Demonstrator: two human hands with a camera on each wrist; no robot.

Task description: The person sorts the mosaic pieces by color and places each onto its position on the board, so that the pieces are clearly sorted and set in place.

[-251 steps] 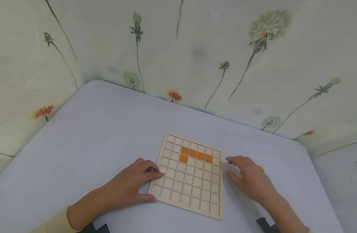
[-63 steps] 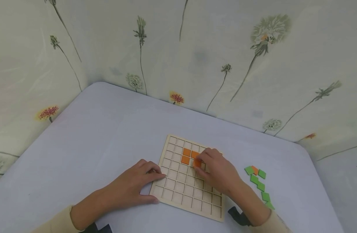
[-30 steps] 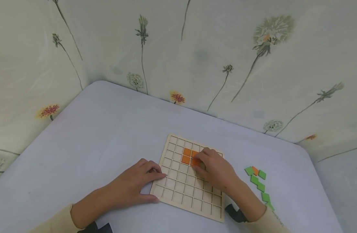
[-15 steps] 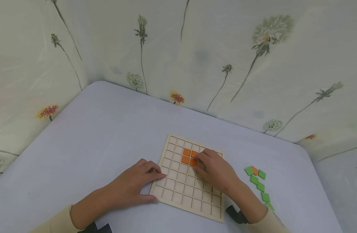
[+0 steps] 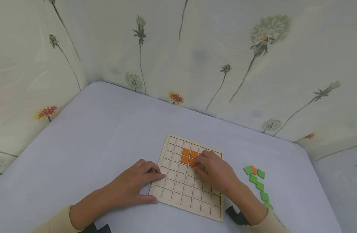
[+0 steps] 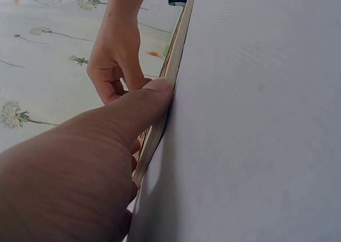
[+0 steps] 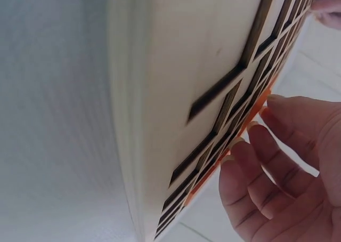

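A wooden grid board lies flat on the table, with orange square tiles in some cells of its upper part. My left hand rests along the board's left edge, index fingertip on the rim and thumb by the lower left corner. Over the upper right part, my right hand has its fingertips at the right side of an orange tile that sits flat in its cell. The right wrist view shows the thumb and loosely bent fingers right at the orange surface. Cells under this hand are hidden.
Several green tiles and an orange tile lie loose on the table right of the board. The white table ends at a flowered backdrop. Black wrist straps show near both sleeves.
The right hand came from the loose tiles to the board and set an orange tile into the cell beneath the upper row. Just now its fingers shifted slightly off the tile. The left hand stayed.
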